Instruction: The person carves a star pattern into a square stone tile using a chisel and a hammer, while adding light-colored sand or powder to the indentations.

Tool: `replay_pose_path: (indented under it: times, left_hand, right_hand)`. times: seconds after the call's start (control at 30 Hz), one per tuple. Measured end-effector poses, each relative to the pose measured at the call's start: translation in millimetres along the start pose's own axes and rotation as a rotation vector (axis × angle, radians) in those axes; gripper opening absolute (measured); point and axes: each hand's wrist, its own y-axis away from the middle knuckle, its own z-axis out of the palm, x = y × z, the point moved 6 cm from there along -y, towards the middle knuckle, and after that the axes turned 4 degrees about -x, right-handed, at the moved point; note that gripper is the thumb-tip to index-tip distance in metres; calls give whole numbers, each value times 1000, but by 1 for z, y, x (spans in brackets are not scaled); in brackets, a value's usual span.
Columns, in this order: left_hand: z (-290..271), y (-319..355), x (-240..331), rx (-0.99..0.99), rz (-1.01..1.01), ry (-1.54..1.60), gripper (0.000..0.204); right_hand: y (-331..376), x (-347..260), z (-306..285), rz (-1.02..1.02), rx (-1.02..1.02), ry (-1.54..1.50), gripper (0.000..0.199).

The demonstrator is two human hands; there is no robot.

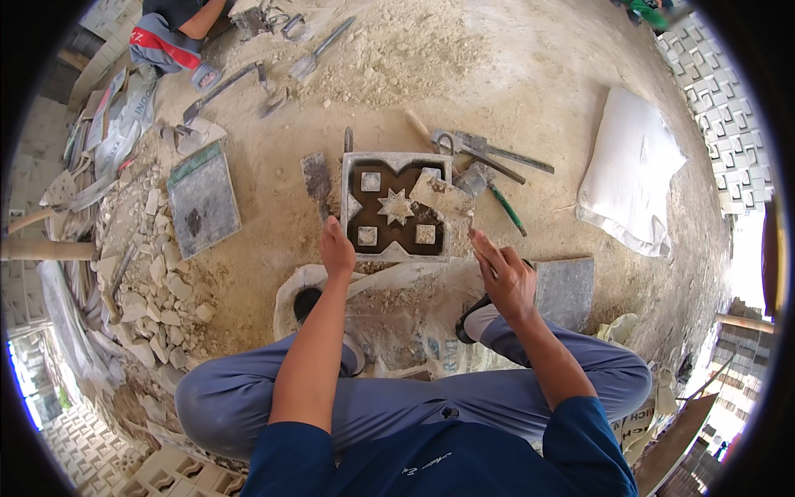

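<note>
While the person sits on the sandy ground (513,74) with knees spread, a square mould (397,205) lies straight ahead at twelve o'clock, with a dark inside, a pale star in the middle and small pale squares near its corners. The left hand (337,248) rests on the near left corner of the mould, at about seven o'clock of the frame, with the fingers curled and pressing on the rim; it holds nothing else. The right hand (505,277) is closed around the handle of a trowel (447,197), whose flat blade, loaded with grey mortar, is tilted over the right side of the mould at about three o'clock. To do this step well, I think the blade should be kept low and close to the pattern, so the mortar slides into the dark hollows and does not fall outside the rim. The left hand should keep the frame steady, because a small shift could spoil the pale pieces. A second flat trowel (317,178) lies just beside the mould at nine o'clock, and pliers (489,153) lie at two o'clock. A white sack (633,170) is well apart at three o'clock.
</note>
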Motion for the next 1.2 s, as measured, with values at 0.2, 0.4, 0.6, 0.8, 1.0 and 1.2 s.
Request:
replay_pose_path:
  times: [0.2, 0.4, 0.6, 0.8, 1.0, 1.2]
  left_hand:
    - [0, -1, 2, -6, -52, -51, 71]
    - [6, -26, 13, -186, -52, -97, 68]
    - [14, -72, 47, -133, 83, -14, 61]
    - [30, -65, 85, -182, 484, -148, 66]
    - [27, -61, 98, -258, 455, -155, 69]
    - [35, -63, 103, -256, 460, -176, 81]
  right_hand:
    - [2, -7, -9, -162, 91, 67, 45]
    - [-8, 6, -4, -58, 87, 16, 42]
    - [-74, 43, 22, 277, -47, -258, 42]
    - [-171, 77, 68, 327, -188, -379, 40]
    - [-279, 89, 110, 386, -423, -231, 38]
    - [-378, 113, 211, 389, -484, -395, 35]
